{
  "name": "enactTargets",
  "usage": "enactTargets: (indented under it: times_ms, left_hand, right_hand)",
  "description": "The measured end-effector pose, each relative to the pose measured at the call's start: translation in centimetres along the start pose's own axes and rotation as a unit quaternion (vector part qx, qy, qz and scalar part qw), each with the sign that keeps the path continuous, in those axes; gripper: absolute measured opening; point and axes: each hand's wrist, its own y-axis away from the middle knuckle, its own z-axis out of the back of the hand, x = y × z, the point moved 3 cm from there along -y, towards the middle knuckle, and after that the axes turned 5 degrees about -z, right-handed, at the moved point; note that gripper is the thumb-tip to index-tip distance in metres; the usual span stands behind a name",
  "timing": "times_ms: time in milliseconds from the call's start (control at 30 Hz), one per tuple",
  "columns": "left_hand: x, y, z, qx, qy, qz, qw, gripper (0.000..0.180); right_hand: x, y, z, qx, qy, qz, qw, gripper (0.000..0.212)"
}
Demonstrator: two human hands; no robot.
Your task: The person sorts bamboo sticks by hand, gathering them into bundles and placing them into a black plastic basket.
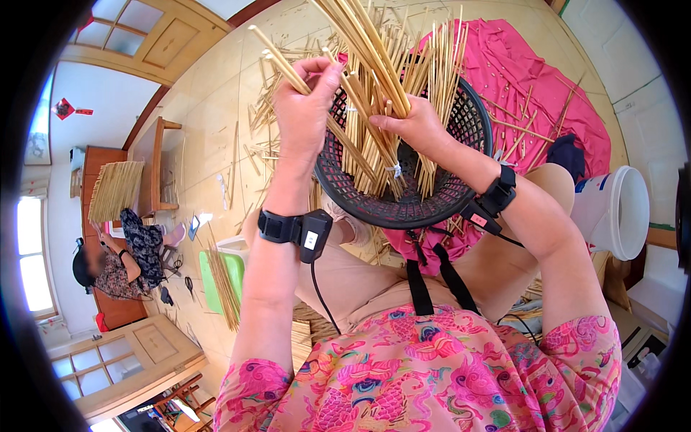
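Above a black plastic mesh basket, both my hands hold dry, straw-coloured plant stalks. My left hand is closed round a few stalks that slant down toward the basket. A thicker bundle of long stalks rises from my right hand, its lower ends between thumb and fingers. Inside the basket, more stalks stand upright in bunches, and a white tie circles one bunch. How many stalks each hand holds cannot be told.
A pink cloth with loose stalks lies under and right of the basket. A white bucket stands at the right, a green tray with stalks at the left. Farther left, a seated person holds a stalk panel near a wooden table.
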Motion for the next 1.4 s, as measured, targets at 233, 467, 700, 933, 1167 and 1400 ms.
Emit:
enactTargets:
  times_ms: [233, 467, 700, 933, 1167, 1400]
  left_hand:
    - [-3.0, -2.0, 1.3, 0.076, 0.101, -0.029, 0.991, 0.009]
    - [1.2, 1.2, 1.8, 0.130, -0.006, 0.072, 0.989, 0.012]
    - [4.4, 3.6, 1.7, 0.226, -0.133, 0.030, 0.965, 0.019]
    - [-1.5, 0.8, 2.3, 0.130, -0.164, -0.034, 0.977, 0.035]
    - [-9.7, -3.6, 4.7, 0.094, -0.009, -0.165, 0.982, 0.030]
    - [-19.4, -5.8, 9.9, 0.080, 0.108, -0.250, 0.959, 0.022]
  right_hand:
    - [-0.4, -0.2, 0.1, -0.017, -0.026, 0.016, 0.999, 0.027]
    - [0.0, -0.1, 0.2, -0.023, -0.011, 0.026, 0.999, 0.027]
    - [-0.7, -0.3, 0.2, -0.020, -0.035, 0.027, 0.999, 0.025]
    - [-0.2, -0.2, 0.2, -0.020, 0.006, 0.010, 1.000, 0.025]
    - [0.1, 0.0, 0.3, -0.023, 0.006, 0.003, 1.000, 0.025]
    - [-0.5, -0.1, 0.3, -0.016, -0.003, -0.014, 1.000, 0.026]
